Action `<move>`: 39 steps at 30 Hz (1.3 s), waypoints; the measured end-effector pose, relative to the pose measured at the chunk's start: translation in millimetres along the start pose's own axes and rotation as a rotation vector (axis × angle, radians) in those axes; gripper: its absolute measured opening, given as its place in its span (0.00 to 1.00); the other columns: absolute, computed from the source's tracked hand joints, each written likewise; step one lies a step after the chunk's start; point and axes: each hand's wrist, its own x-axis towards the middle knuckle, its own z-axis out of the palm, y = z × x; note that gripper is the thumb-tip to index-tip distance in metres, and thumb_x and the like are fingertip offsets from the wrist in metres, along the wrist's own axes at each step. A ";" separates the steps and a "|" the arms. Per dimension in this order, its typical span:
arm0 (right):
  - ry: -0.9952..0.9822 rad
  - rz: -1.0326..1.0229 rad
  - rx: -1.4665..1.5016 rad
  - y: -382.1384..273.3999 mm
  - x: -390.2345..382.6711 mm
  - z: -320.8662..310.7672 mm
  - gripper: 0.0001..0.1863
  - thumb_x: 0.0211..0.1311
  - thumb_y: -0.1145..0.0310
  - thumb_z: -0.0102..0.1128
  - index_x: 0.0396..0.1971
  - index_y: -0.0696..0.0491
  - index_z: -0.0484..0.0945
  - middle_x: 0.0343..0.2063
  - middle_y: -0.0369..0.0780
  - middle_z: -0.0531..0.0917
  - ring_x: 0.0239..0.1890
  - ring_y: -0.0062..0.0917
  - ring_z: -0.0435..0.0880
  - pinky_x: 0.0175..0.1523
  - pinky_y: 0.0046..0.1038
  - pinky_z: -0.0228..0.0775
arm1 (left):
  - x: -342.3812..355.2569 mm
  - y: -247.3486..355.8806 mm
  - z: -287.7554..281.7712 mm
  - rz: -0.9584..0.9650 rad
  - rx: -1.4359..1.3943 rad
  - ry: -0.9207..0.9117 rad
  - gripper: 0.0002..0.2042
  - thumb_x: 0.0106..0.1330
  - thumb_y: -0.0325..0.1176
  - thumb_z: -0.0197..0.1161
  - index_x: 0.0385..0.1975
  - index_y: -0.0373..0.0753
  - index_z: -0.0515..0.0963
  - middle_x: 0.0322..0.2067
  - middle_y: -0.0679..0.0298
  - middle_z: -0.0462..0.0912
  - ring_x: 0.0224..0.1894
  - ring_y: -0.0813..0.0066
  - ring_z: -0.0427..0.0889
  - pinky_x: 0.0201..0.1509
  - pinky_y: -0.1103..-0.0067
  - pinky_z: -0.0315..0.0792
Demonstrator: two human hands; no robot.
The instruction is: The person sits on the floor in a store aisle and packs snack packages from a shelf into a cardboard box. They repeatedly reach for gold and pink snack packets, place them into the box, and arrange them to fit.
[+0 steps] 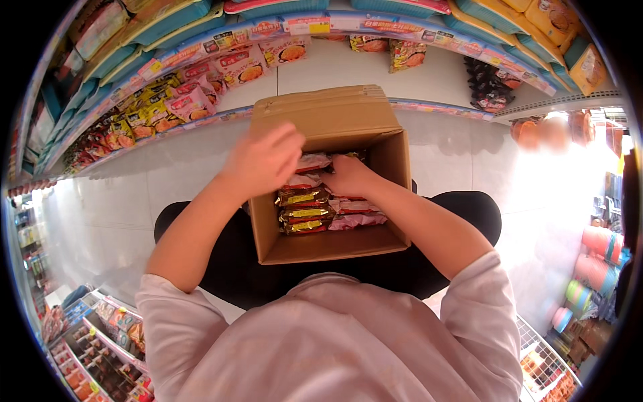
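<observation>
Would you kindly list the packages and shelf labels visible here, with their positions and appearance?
Snack packets: stacked flat inside the open cardboard box, gold and pink.
Right hand: on the packets in the box.
Shelf packets: flat, red and yellow, rows at upper left.
Price label strip: along the top shelf edge, blue and white.

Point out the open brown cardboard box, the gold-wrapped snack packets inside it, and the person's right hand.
open brown cardboard box (321, 244): head view, bare inner near wall.
gold-wrapped snack packets (305, 213): head view, middle packet's wrapper.
right hand (348, 176): head view, back of the hand.
</observation>
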 end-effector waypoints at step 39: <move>0.524 0.134 -0.920 211.3 182.2 -275.0 0.33 0.61 0.62 0.68 0.67 0.54 0.75 0.67 0.52 0.77 0.71 0.48 0.74 0.75 0.47 0.67 | 23.4 -44.1 18.6 -0.263 -0.095 -0.515 0.08 0.73 0.38 0.65 0.41 0.42 0.80 0.34 0.56 0.87 0.43 0.48 0.86 0.47 0.55 0.79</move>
